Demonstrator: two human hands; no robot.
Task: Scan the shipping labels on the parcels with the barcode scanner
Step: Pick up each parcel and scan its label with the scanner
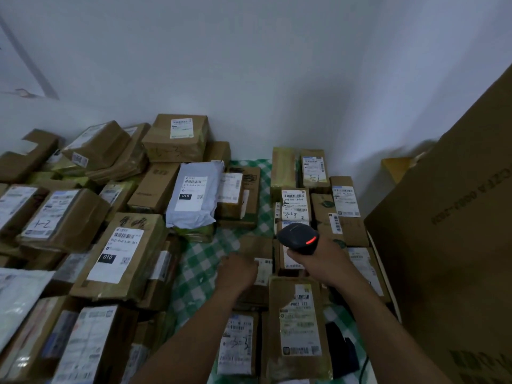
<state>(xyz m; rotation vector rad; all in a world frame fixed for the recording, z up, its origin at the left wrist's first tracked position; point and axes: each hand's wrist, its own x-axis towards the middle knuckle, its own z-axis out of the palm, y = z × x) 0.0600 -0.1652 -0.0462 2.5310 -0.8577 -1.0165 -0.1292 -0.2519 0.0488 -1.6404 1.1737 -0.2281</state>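
My right hand (321,259) grips a black barcode scanner (299,238) whose red light is lit. The scanner hangs over a group of labelled cardboard parcels at centre right, near the parcel marked 4-3 (295,205). My left hand (238,270) rests on a brown parcel (256,246) beside its white shipping label (263,270), fingers curled over the near edge; the image is blurred there. Several more brown parcels and a white mailer bag (194,198) lie on a green checked cloth (205,261).
A big heap of labelled boxes (119,256) fills the left side. A large cardboard sheet (454,245) leans at the right. Close to me lie a tall parcel (299,328) and a dark object (342,353) with a cable. A white wall stands behind.
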